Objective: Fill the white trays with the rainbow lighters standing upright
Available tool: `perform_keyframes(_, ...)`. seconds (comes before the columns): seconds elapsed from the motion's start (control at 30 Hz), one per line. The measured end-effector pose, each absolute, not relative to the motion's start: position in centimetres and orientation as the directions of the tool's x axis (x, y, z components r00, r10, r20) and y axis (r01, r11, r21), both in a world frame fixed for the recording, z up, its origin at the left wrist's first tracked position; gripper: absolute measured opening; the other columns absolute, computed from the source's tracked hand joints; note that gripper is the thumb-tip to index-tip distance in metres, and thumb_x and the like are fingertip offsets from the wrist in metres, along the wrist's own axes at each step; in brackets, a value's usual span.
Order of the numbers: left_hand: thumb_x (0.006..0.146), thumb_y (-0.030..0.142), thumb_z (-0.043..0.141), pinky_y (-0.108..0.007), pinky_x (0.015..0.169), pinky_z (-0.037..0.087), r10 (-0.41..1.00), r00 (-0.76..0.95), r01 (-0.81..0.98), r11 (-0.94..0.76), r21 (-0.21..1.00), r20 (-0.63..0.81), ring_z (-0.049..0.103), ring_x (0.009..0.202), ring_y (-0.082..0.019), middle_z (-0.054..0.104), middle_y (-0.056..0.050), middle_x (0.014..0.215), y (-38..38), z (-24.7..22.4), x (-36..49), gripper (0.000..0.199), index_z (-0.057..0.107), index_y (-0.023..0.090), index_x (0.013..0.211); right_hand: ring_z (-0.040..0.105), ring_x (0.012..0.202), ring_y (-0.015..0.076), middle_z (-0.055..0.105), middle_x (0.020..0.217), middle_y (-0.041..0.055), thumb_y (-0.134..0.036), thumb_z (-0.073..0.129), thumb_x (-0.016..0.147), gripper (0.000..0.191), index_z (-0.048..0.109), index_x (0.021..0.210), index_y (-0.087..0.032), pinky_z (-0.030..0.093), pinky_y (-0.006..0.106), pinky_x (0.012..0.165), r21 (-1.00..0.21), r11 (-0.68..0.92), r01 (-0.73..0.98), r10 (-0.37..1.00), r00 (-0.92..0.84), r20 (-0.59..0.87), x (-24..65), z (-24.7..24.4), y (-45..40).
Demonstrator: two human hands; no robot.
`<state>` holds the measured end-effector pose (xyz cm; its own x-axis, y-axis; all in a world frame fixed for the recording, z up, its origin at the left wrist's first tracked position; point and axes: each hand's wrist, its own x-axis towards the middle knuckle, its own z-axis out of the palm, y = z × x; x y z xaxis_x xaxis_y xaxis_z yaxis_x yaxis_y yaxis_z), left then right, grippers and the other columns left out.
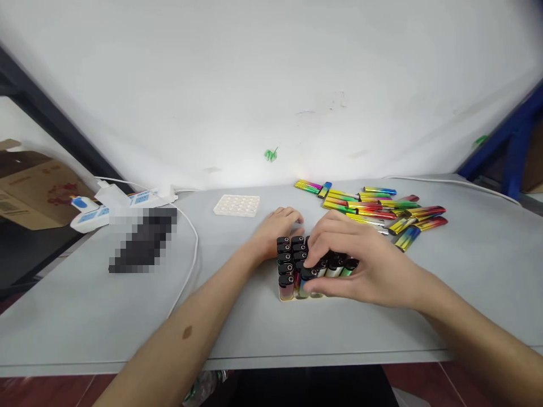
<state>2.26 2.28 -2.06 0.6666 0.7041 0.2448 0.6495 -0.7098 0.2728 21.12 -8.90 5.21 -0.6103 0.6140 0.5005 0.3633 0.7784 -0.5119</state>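
Note:
Black-topped lighters (286, 281) stand upright in rows in a pale tray (289, 299) near the front of the table. My right hand (360, 257) reaches over the block from the right. Its thumb and fingers pinch one lighter (308, 273) in the front row, second from the left. That lighter sits slightly higher than its neighbour, with a bluish body. My left hand (278, 230) rests behind the block's left back corner, fingers curved and thumb apart, with nothing visible in it. Several lighters on the right side are partly hidden under my right hand.
Shiny multicoloured metallic sleeves (365, 206) lie in a loose pile at the back right. A white tray with round hollows (236, 206) lies at the back. On the left are a power strip (91, 217), a white cable (195, 243), a blurred-out dark object (144, 240) and a cardboard box (46, 192).

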Motion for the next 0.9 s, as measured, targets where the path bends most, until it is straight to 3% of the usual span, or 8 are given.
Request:
perform_keyframes(0.13,0.092,0.031,0.05,-0.041,0.096,0.045,0.701,0.663,0.644,-0.713,0.279,0.262,0.054,0.107,-0.023,0.062,-0.006,0.112,2.2,-2.1,2.2,0.014,0.058,0.021,0.095,0.054,0.089,0.0199,0.062,0.087,0.0047,-0.035,0.075,0.08,0.017,0.067,0.088,-0.023,0.045,0.034,0.074,-0.444,0.811,0.381,0.58,-0.628,0.52,21.1,4.8,-8.5)
perform_keyframes(0.4,0.092,0.029,0.049,-0.04,0.097,0.044,0.696,0.674,0.638,-0.717,0.28,0.247,0.054,0.107,-0.023,0.062,-0.006,0.112,2.0,-1.7,2.3,0.014,0.058,0.02,0.097,0.054,0.082,0.0178,0.062,0.084,0.0041,-0.037,0.075,0.08,0.017,0.068,0.084,-0.022,0.043,0.035,0.078,-0.357,0.866,0.35,0.499,-0.648,0.575,20.8,4.6,-8.2)
perform_keyframes(0.53,0.092,0.029,0.049,-0.04,0.099,0.043,0.71,0.667,0.65,-0.703,0.289,0.227,0.053,0.11,-0.023,0.061,-0.006,0.115,1.8,-1.4,2.4,0.017,0.058,0.021,0.104,0.056,0.083,0.0185,0.064,0.084,0.0042,-0.04,0.077,0.077,0.021,0.068,0.083,-0.022,0.043,0.035,0.078,-0.354,0.864,0.357,0.502,-0.654,0.566,20.7,4.7,-8.4)
perform_keyframes(0.63,0.093,0.03,0.049,-0.04,0.098,0.043,0.718,0.663,0.664,-0.695,0.277,0.211,0.053,0.11,-0.023,0.061,-0.006,0.116,1.7,-1.4,2.4,0.019,0.057,0.021,0.107,0.058,0.078,0.018,0.066,0.08,0.0033,-0.038,0.072,0.083,0.016,0.067,0.082,-0.022,0.044,0.034,0.074,-0.386,0.838,0.386,0.545,-0.554,0.629,21.2,5.0,-8.1)
perform_keyframes(0.7,0.093,0.032,0.049,-0.04,0.097,0.044,0.719,0.66,0.67,-0.695,0.262,0.22,0.053,0.109,-0.023,0.061,-0.006,0.115,1.8,-1.5,2.4,0.02,0.057,0.02,0.107,0.058,0.072,0.0169,0.066,0.075,0.0023,-0.033,0.061,0.09,0.018,0.064,0.077,-0.022,0.043,0.032,0.07,-0.414,0.765,0.494,0.619,-0.386,0.684,22.1,5.0,-7.3)
perform_keyframes(0.8,0.094,0.032,0.048,-0.039,0.098,0.044,0.718,0.656,0.672,-0.696,0.252,0.234,0.053,0.111,-0.024,0.061,-0.007,0.116,2.1,-1.9,2.4,0.021,0.056,0.02,0.109,0.059,0.068,0.0174,0.067,0.072,0.0023,-0.038,0.053,0.094,0.028,0.064,0.074,-0.021,0.041,0.031,0.064,-0.474,0.51,0.718,0.748,-0.097,0.657,24.0,4.6,-5.2)
perform_keyframes(0.9,0.095,0.032,0.047,-0.038,0.1,0.043,0.712,0.662,0.666,-0.702,0.252,0.234,0.053,0.113,-0.023,0.061,-0.006,0.119,2.3,-2.1,2.3,0.022,0.056,0.02,0.11,0.059,0.075,0.0223,0.067,0.074,0.0042,-0.044,0.053,0.092,0.032,0.066,0.074,-0.021,0.041,0.033,0.066,-0.386,0.323,0.864,0.831,-0.064,0.552,25.7,3.5,-3.2)
